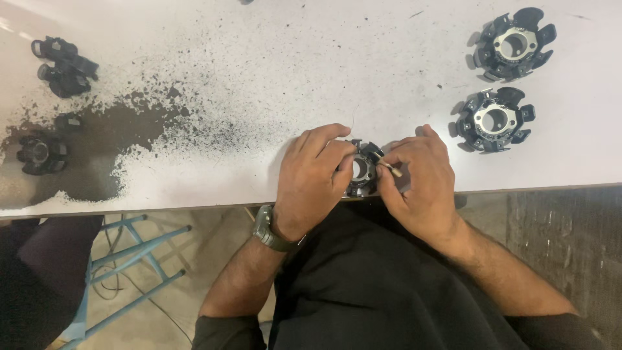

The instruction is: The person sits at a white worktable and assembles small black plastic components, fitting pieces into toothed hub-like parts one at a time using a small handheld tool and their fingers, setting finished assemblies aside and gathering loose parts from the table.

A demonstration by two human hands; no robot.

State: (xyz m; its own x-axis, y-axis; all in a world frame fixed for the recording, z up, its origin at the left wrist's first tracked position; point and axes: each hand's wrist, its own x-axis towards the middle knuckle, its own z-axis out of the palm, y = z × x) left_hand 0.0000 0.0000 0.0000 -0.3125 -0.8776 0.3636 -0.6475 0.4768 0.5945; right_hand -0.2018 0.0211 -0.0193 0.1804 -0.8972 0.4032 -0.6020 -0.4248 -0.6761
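Stator core (360, 170), status?

— It sits at the near edge of the worktop (259, 58), between the two hands. It is a dark ring with radial poles and a pale metal bore, partly hidden by fingers.

— Go left to right.

— Far left, two dark parts (63, 66) of similar kind are heaped near the far edge. Below them lies one more dark part (40, 153), on a patch where the white coating is worn to grey and speckled black. The left hand (314, 178), with a watch (267, 230) at the wrist, is curled around the core's left side, fingers over the top. My judgement: it steadies the piece against turning.

— And the other hand?

— The right hand (421, 181) is pinched on a small pale tool or wire end (392, 170) touching the core's right side. What that item is, I cannot tell. Both hands are closed and near together, meeting at the core.

— Further right?

— Two more stator cores, one (494, 120) nearer and one (513, 44) further, lie well apart from the hands. They are probably set aside there to keep the working edge free.

— The room?

— A concrete floor, a light blue metal frame (129, 249) under the worktop at left, and a rough wall surface at right. The person wears dark clothing.
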